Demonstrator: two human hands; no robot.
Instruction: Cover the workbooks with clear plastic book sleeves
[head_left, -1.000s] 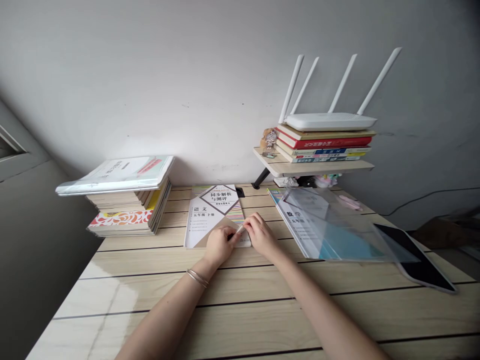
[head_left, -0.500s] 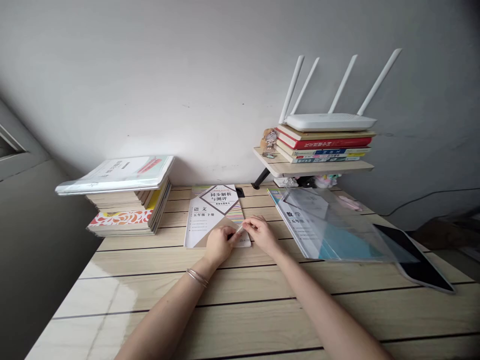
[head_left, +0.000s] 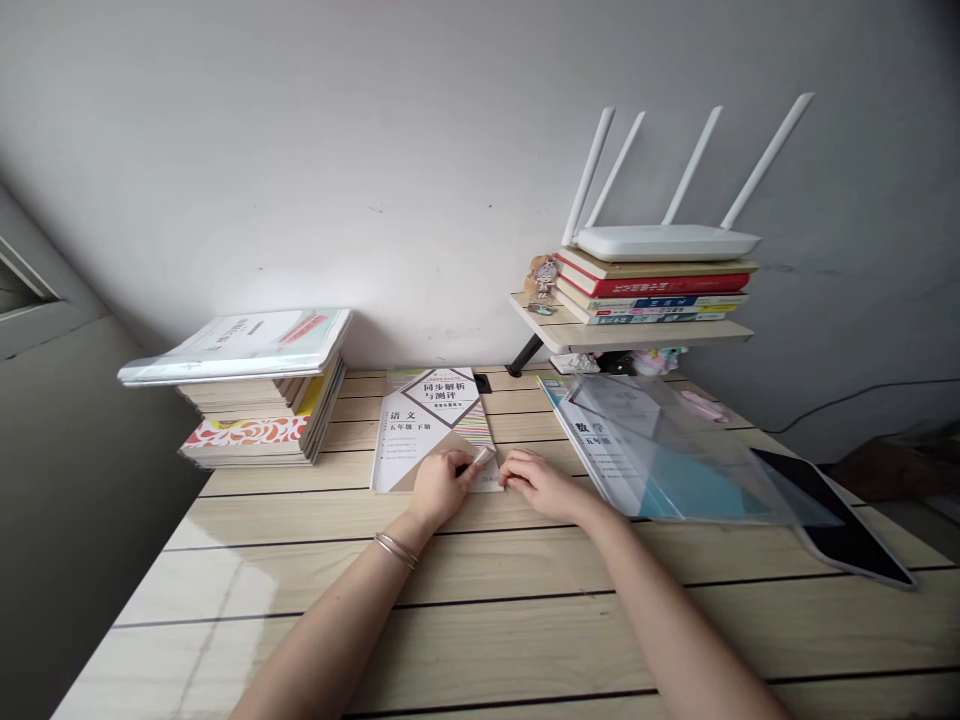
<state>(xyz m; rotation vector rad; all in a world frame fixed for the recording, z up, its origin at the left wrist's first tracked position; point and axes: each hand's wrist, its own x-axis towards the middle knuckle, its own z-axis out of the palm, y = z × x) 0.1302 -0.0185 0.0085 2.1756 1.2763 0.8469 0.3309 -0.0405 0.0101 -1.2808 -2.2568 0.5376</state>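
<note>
A workbook [head_left: 420, 425] with a white, brown-edged cover lies flat on the slatted desk. My left hand [head_left: 442, 484] rests over its lower part, closed on a small pale piece [head_left: 484, 455] that sticks out past the fingertips. What that piece is I cannot make out. My right hand [head_left: 544, 484] is at the workbook's lower right corner, fingers curled and pressed together against the corner edge. Whether they pinch the corner or something tiny is hidden. Right of it lies a second workbook [head_left: 581, 440], mostly under a clear plastic cover [head_left: 697, 465].
A stack of books [head_left: 255, 430] stands at the left, topped by plastic-covered books [head_left: 240, 340]. A raised shelf [head_left: 645, 338] carries more books [head_left: 660, 288] and a white router [head_left: 667, 242]. A dark tablet [head_left: 832, 525] lies by the right edge, near a pink item [head_left: 703, 405].
My right hand has left the pale piece and moved down and slightly right to the workbook's corner. My left hand stays in place with the piece. The view has shifted slightly.
</note>
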